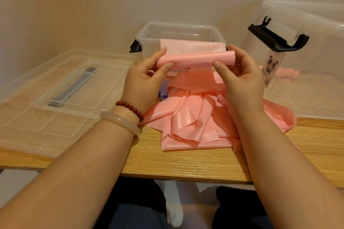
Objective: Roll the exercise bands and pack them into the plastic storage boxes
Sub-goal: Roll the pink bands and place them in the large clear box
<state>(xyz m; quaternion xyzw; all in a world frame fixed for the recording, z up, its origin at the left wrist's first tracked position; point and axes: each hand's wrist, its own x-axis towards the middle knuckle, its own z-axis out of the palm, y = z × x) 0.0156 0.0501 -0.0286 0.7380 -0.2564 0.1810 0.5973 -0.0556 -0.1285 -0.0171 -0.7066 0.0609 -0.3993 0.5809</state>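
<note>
The pink band (195,59) looked like thin, smooth, glossy rubber sheet. The storage box (149,42) and the lid (55,89) were clear, shiny plastic, and the latch (135,46) was black plastic. The surface (186,163) showed pale, matt wood grain.

Warm dim indoor light, soft shadows, slight blur, edges bowed.

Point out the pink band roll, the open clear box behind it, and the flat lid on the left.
pink band roll (195,60): head view, middle of the rolled part.
open clear box (150,47): head view, front wall near its left corner.
flat lid (46,117): head view, bare near panel.
</note>
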